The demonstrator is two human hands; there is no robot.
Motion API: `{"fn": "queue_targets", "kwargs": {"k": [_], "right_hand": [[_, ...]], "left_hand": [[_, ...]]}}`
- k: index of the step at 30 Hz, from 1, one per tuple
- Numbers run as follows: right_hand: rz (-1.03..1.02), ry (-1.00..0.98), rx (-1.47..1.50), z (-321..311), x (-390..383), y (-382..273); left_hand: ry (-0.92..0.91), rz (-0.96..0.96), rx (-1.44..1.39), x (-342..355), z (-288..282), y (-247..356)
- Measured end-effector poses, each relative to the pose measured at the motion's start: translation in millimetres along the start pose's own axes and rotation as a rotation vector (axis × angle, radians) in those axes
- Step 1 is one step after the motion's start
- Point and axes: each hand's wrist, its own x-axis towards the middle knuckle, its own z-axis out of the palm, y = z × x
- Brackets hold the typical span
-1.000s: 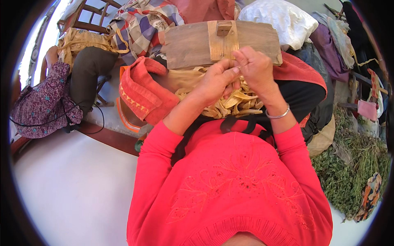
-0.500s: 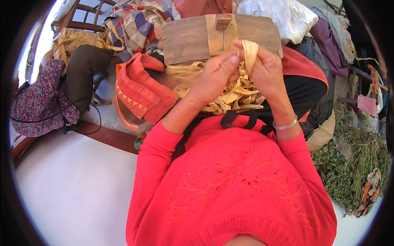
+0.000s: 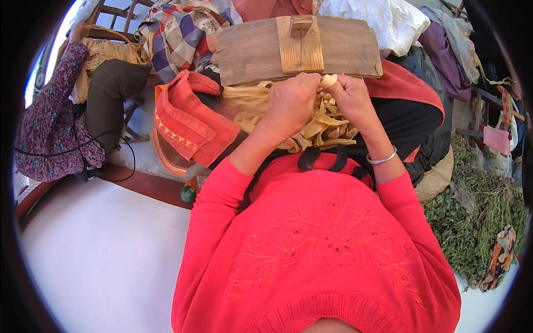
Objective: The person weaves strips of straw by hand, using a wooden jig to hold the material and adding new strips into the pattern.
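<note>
Between my two hands is a pale yellow strip of dried husk (image 3: 328, 81), bent into a small loop just below the wooden board. My left hand (image 3: 291, 102) is closed on one side of it, the fingers curled under and partly hidden. On the other side, my right hand (image 3: 352, 100) pinches the strip between thumb and fingers. Under my hands, a loose pile of husk strips (image 3: 316, 130) lies across my lap. Beyond it leans the brown wooden board (image 3: 244, 53), with a lighter plank (image 3: 300, 50) and a small block (image 3: 300, 23) on it.
A red towel (image 3: 189, 119) lies left of the pile. At the far left sits another person in a patterned purple sleeve (image 3: 53, 133). White plastic sacking (image 3: 377, 22) is behind the board, and dried green plants (image 3: 472, 216) are heaped at the right.
The upright husk fold has been drawn down into a small loop. My hands have lowered slightly, and the left one has turned knuckles up. The other person's sleeve at the left has risen.
</note>
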Motion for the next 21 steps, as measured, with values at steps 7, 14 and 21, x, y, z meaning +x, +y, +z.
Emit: {"fn": "queue_targets", "kwargs": {"k": [7,14,21], "right_hand": [[0.332,-0.343,1.217,11.2,-5.5,12.0],[-0.339,0.19,0.169,11.4,-1.1,-1.1],[-0.374,0.32,0.357,3.1,-7.4,-19.3]], "left_hand": [[0.092,0.056,-0.344,-8.7,12.0,0.4],[-0.05,-0.125,0.012,17.9,-8.2,23.4],[-0.087,-0.531,-0.887,14.7,14.0,-6.4]]}}
